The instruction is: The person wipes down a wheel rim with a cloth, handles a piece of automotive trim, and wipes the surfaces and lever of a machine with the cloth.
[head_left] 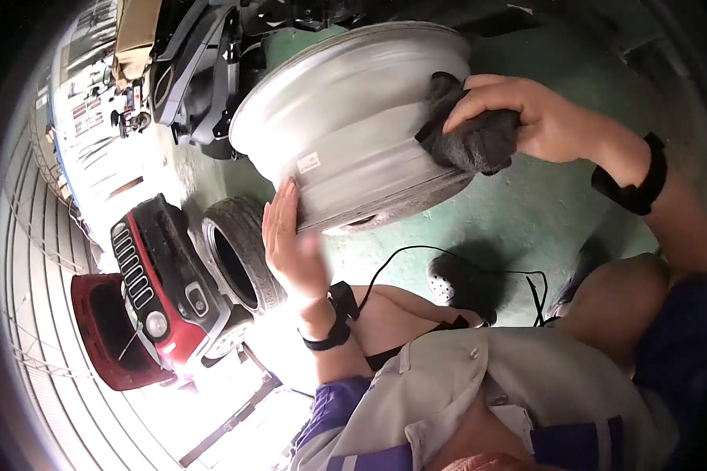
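Note:
A silver-grey wheel rim [353, 102] fills the upper middle of the view, its barrel facing me and a small white label stuck on it. My right hand [526, 110] grips a bunched dark cloth [475, 137] and presses it against the rim's right side. At the rim's lower left edge, my left hand [294, 251] rests with its fingers stretched out along the metal. Its thumb side is blurred. Black bands circle both wrists.
Left of me stand a tyre [239, 251] and a red car front section [153, 290] with a slotted grille. Dark plastic car parts [204, 78] lie at the upper left. A black cable [416, 248] crosses the green floor [393, 271] near my shoes.

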Demonstrator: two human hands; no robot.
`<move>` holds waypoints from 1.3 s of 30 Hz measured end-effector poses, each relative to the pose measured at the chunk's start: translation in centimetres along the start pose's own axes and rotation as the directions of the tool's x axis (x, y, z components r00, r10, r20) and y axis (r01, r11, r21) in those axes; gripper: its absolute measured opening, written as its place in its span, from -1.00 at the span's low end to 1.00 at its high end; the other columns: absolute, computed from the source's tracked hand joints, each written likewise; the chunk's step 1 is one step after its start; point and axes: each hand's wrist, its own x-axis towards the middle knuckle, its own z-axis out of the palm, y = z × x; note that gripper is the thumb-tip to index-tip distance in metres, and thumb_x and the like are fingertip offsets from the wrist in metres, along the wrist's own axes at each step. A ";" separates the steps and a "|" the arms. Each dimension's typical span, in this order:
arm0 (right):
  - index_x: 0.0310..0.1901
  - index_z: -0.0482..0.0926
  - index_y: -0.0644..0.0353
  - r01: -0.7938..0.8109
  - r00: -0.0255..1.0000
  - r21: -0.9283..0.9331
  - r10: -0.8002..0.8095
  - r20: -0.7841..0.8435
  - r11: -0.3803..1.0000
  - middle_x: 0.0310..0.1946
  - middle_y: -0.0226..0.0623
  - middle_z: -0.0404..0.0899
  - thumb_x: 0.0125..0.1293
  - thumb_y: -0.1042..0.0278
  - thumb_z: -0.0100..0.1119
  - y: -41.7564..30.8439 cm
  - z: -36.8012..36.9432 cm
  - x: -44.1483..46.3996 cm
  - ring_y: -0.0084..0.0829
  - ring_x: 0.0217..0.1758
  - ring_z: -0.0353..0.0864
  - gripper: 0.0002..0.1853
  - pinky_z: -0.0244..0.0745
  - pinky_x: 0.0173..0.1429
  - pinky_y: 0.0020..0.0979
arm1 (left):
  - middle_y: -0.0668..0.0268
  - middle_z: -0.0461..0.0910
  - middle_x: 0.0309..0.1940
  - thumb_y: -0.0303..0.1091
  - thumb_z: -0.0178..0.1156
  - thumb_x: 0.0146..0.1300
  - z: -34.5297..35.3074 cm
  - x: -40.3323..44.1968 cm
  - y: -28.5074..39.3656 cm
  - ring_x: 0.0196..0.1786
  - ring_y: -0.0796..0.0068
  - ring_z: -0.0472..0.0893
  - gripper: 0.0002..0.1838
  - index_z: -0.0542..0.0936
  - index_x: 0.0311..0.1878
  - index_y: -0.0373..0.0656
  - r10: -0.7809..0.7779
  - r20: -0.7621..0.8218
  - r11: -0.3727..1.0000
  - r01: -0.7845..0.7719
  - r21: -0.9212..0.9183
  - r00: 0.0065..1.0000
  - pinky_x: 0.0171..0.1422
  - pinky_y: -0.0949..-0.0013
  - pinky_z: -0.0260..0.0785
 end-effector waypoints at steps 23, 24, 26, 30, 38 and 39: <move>0.07 0.48 0.14 -0.196 0.976 0.210 0.169 0.136 0.958 -0.06 -0.29 0.53 0.24 0.63 0.13 5.5 -1.7 -3.1 -0.34 0.04 0.50 -0.64 0.41 0.10 -0.35 | 0.05 0.61 0.15 -0.06 0.10 0.40 4.0 3.7 7.0 0.22 -0.01 0.59 -0.57 0.63 0.11 -0.19 0.352 0.235 0.833 -0.418 0.362 0.906 0.29 -0.02 0.38; 0.05 0.46 0.14 -0.263 0.958 0.197 0.231 0.170 0.944 -0.07 -0.30 0.52 0.24 0.61 0.14 7.0 -1.8 -3.6 -0.37 0.01 0.49 -0.66 0.40 0.07 -0.36 | 0.04 0.62 0.14 -0.05 0.09 0.40 4.1 3.6 7.2 0.21 -0.01 0.60 -0.56 0.63 0.10 -0.20 0.355 0.223 0.836 -0.415 0.359 0.908 0.29 -0.02 0.38; 0.03 0.41 0.11 -0.445 0.885 0.118 0.416 0.209 0.888 -0.11 -0.30 0.50 0.31 0.50 0.14 10.5 -0.7 -5.1 -0.40 -0.06 0.46 -0.72 0.39 0.00 -0.37 | 0.00 0.63 0.10 -0.03 0.06 0.43 4.4 4.1 8.1 0.16 -0.05 0.62 -0.56 0.66 0.04 -0.23 0.348 0.192 0.857 -0.394 0.332 0.918 0.24 -0.01 0.42; 0.08 0.38 0.07 -0.585 0.809 0.215 0.581 0.087 0.782 -0.14 -0.24 0.52 0.40 0.37 0.08 16.0 4.6 -6.9 -0.32 -0.11 0.50 -0.74 0.42 -0.04 -0.30 | -0.01 0.65 0.06 0.00 0.01 0.45 4.1 4.3 8.7 0.12 -0.07 0.64 -0.51 0.67 -0.01 -0.26 0.375 0.222 0.809 -0.435 0.396 0.900 0.20 0.01 0.46; 0.20 0.44 0.22 -0.724 0.608 0.212 0.753 -0.252 0.656 0.07 0.04 0.59 0.24 0.26 0.30 18.0 4.0 -1.0 0.00 0.12 0.59 -0.49 0.49 0.15 -0.13 | -0.02 0.65 0.06 -0.03 0.04 0.42 3.5 4.0 7.8 0.12 -0.07 0.64 -0.54 0.67 0.01 -0.25 0.352 0.222 0.833 -0.412 0.369 0.909 0.21 0.01 0.46; 0.18 0.46 0.24 -0.725 0.577 0.236 0.758 -0.305 0.647 0.07 0.05 0.58 0.22 0.28 0.32 18.2 3.6 -0.2 0.00 0.13 0.59 -0.49 0.49 0.16 -0.13 | -0.01 0.65 0.06 -0.04 0.06 0.40 3.4 4.1 7.9 0.12 -0.07 0.64 -0.55 0.67 0.02 -0.25 0.346 0.234 0.834 -0.412 0.367 0.908 0.21 0.01 0.45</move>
